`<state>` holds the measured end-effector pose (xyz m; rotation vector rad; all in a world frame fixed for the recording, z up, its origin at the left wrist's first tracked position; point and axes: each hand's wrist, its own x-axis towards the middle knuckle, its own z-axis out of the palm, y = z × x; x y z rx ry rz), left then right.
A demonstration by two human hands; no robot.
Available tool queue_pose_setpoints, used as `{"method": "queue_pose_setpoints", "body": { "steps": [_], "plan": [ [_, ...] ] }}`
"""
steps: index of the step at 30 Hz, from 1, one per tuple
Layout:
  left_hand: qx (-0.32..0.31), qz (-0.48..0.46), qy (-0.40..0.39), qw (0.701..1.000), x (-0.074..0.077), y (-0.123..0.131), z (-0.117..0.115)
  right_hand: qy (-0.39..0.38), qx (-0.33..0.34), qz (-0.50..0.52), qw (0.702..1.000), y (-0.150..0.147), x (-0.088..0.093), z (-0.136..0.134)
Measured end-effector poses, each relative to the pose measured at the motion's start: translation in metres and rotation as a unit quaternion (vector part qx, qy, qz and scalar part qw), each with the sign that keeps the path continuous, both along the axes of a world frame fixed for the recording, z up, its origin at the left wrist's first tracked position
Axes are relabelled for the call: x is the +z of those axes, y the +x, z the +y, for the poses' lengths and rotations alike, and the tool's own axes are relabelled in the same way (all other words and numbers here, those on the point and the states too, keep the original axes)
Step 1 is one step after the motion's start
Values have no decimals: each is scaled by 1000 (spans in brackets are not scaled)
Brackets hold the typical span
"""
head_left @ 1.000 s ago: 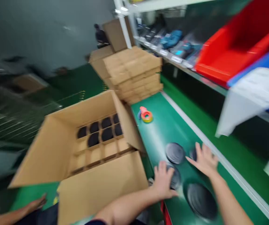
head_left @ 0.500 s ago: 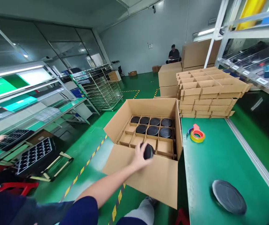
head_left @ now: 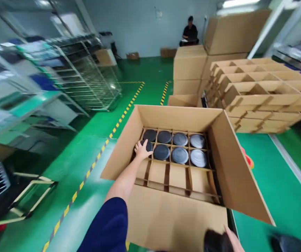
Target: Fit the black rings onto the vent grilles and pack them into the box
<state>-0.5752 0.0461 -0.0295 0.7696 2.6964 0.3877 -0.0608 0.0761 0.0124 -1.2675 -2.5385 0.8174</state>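
An open cardboard box (head_left: pixel 129 140) holds a cardboard divider grid, and several black round pieces (head_left: pixel 180 139) fill its two far rows. My left hand (head_left: pixel 142 149) reaches into the box, fingers curled over a black round piece (head_left: pixel 148 145) in the leftmost cell of the second row. The near row of cells (head_left: pixel 178 176) shows only cardboard. My right hand (head_left: pixel 233 239) is partly in view at the bottom edge, closed against another black round piece (head_left: pixel 214 241) in front of the box.
The green table (head_left: pixel 273 189) runs along the right, with a red tape roll (head_left: pixel 248 161) half hidden behind the box flap. Stacked cardboard dividers (head_left: pixel 260 94) and closed cartons (head_left: pixel 192 66) stand behind. A person (head_left: pixel 190 32) sits at the far wall. A wire rack (head_left: pixel 87 77) stands at the left.
My left hand has carried the black round piece from the box's near edge to the second row's leftmost cell. My right hand has come into view at the bottom with another piece.
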Motion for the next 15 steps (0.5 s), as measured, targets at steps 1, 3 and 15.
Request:
{"method": "queue_pose_setpoints", "body": {
  "steps": [1, 3, 15],
  "plan": [
    [-16, -7, -10, 1000, -8, -2, 2, -7, 1, -8, 1000, -15, 3, -2],
    [-46, -11, -20, 999, -22, -7, 4, -10, 0, -17, 1000, -50, 6, 7],
    [-148, 126, -2, 981, -48, -14, -2, 83, -74, -233, 966, -155, -67, 104]
  ]
}}
